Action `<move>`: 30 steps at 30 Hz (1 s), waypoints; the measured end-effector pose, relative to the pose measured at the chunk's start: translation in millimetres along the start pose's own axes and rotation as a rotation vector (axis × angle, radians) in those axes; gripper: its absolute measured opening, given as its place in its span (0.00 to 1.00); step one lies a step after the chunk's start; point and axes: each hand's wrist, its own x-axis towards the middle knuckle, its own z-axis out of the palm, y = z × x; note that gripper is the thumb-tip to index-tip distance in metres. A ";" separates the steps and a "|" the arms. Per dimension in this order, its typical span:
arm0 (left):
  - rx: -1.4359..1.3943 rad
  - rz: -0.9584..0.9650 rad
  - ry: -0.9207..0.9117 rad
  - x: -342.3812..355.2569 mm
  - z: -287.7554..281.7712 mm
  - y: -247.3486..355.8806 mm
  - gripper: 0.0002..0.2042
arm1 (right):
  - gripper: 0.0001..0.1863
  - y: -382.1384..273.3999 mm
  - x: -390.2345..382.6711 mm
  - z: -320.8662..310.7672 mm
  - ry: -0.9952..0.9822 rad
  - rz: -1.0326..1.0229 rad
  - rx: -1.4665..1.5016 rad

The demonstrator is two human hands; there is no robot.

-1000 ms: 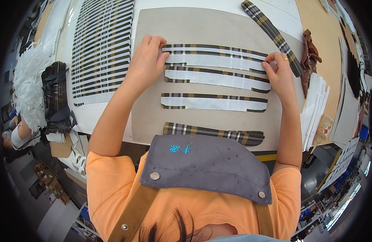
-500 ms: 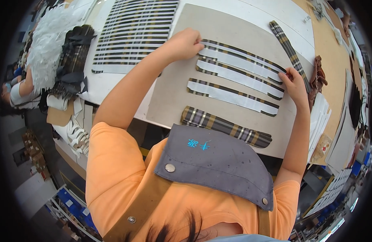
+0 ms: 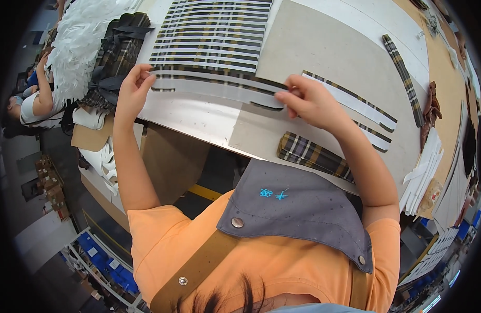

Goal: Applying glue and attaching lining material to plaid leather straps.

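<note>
Stretched between my two hands is a long plaid fabric strip point(image 3: 209, 87) with a pale backing band. My left hand point(image 3: 135, 89) pinches its left end, and my right hand point(image 3: 309, 101) grips the right end. The strip hovers at the near edge of a layout of several overlapping plaid strips point(image 3: 211, 31), set in rows on the white table. To the right, partly behind my right hand and forearm, a backed plaid strip point(image 3: 350, 98) and another backed strip point(image 3: 375, 136) lie on the grey board point(image 3: 303, 47). Nearer me is a stack of plaid pieces point(image 3: 314, 155).
A narrow plaid bundle point(image 3: 403, 78) and brown crumpled material point(image 3: 432, 112) lie at the right, above white strips point(image 3: 422, 169). Dark tied plaid bundles point(image 3: 118, 57) and a white fringed heap point(image 3: 78, 52) stand at the left. Another person point(image 3: 39, 101) is beyond.
Both hands have moved left, carrying the farthest backed strip off the grey board to the rows of strips. The other two strips stay on the board. The view has shifted.
</note>
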 end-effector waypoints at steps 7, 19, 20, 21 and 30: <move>0.394 -0.030 0.192 -13.0 -1.4 -10.5 0.11 | 0.14 -17.1 30.8 36.6 -0.079 0.075 -0.086; 0.625 0.089 0.289 -4.7 3.1 -33.7 0.08 | 0.15 -25.5 40.1 45.0 -0.005 0.075 -0.213; 0.625 0.089 0.287 -4.7 3.3 -34.8 0.08 | 0.16 -26.1 40.9 45.3 0.000 0.069 -0.217; 0.639 0.102 0.302 -5.2 4.2 -36.3 0.08 | 0.16 -26.1 41.6 45.7 0.004 0.063 -0.221; 0.860 0.209 0.411 -6.2 16.6 -8.5 0.08 | 0.18 -12.7 23.8 14.9 0.229 -0.098 -0.343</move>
